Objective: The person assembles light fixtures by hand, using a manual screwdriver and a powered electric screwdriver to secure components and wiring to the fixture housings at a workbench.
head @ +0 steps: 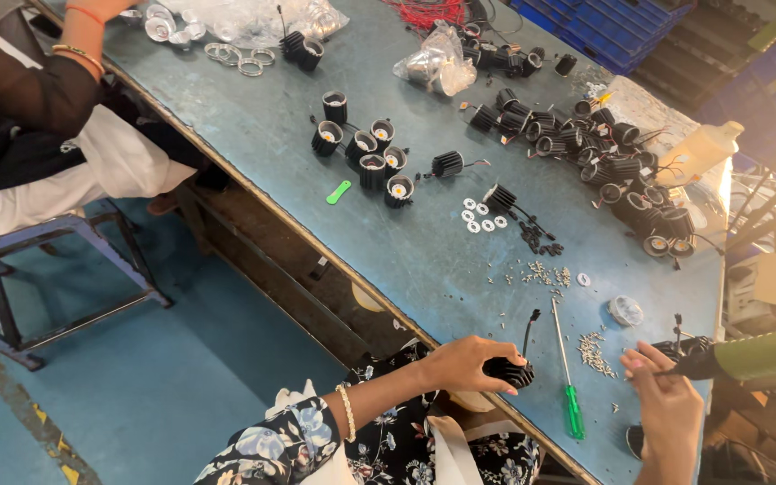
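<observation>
holding black finned housing [507, 371] clamped in left hand [464, 363] | right hand [656, 373] at 3 o'clock, fingers pinched together, contents unclear | keep housing steady on desk [253, 144]; green screwdriver [568, 377] between

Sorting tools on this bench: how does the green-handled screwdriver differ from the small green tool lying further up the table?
The screwdriver is long, with a thin metal shaft and a green handle only at its near end; the green tool is short, flat-looking and green all over. The screwdriver lies between the left hand and right hand, beside loose screws; the green tool lies by the upright black housings. Both lie flat, unheld.
</observation>
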